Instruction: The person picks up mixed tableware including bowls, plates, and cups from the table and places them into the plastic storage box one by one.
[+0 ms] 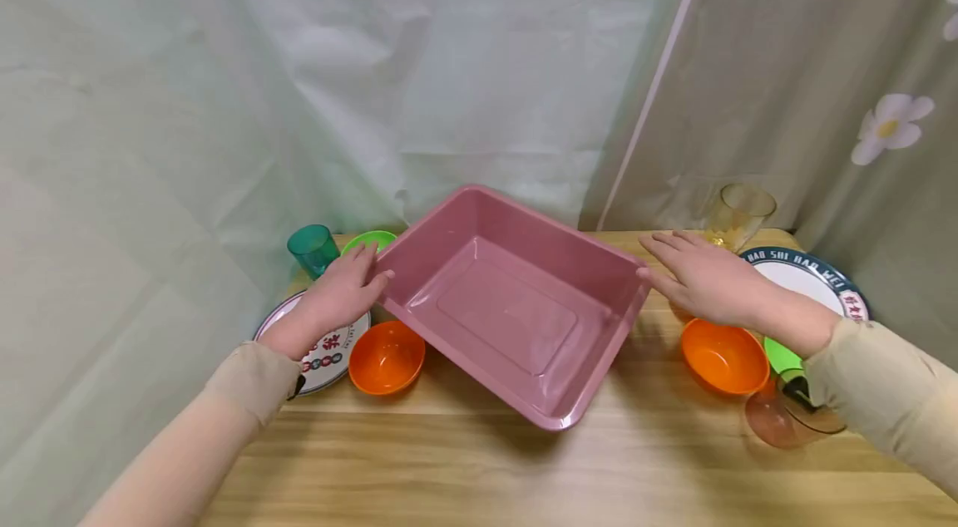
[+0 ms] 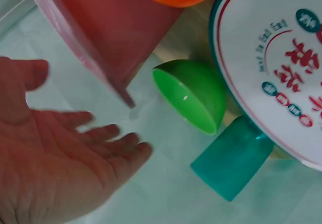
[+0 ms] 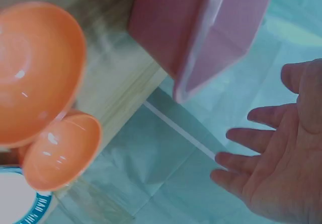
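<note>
A pink plastic tub (image 1: 516,302) sits turned at an angle on the wooden table, with nothing inside it. Beside its left corner is my left hand (image 1: 340,290), fingers extended. The left wrist view shows a gap between the left hand (image 2: 75,153) and the tub's rim (image 2: 100,68). My right hand (image 1: 707,278) is held beside the tub's right corner with fingers spread. In the right wrist view the right hand (image 3: 271,153) also stays apart from the tub (image 3: 201,38). Neither hand holds anything.
Left of the tub are a teal cup (image 1: 313,248), a green bowl (image 1: 370,240), a printed plate (image 1: 329,357) and an orange bowl (image 1: 387,358). Right are another orange bowl (image 1: 724,357), a yellowish glass (image 1: 741,215), a rimmed plate (image 1: 793,273) and a reddish clear glass (image 1: 778,419). Curtains (image 1: 486,78) hang behind.
</note>
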### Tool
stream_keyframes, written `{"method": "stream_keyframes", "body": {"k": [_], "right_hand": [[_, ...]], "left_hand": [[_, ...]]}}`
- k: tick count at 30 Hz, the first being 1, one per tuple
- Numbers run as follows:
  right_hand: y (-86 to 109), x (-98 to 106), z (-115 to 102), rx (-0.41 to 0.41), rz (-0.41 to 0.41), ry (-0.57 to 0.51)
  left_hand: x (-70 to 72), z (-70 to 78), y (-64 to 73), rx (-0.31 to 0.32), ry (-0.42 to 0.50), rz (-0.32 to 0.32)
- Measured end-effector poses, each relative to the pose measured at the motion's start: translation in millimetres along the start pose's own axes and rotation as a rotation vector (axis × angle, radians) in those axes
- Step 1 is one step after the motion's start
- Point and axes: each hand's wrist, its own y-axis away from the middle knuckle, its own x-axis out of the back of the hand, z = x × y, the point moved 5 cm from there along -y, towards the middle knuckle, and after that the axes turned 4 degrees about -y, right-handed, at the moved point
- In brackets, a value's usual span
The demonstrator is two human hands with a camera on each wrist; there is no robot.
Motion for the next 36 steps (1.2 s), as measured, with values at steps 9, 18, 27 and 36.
{"method": "stream_keyframes", "body": {"k": [9,18,27,36], "right_hand": [[-75.8,-6.1,-10.5,-0.013,-0.154,-0.103],[-135.6,-34.5,-11.2,-0.016,-0.275,-0.13],[-167.5,-47.6,-19.9,-0.067,-0.284,-0.129],[-170.4,-53.7,-15.7,-0.092,-0.199,-0.102]], "left_hand": [[-1.6,39.2,52.1,0.02,0.115,-0.001],[-88.0,91.3,107.5,0.222,1.118,-0.583],[-116.9,113.8,106.9,0.389,1.549,-0.47],[-120.3,120.9,98.0,0.388,1.589,-0.281]]}}
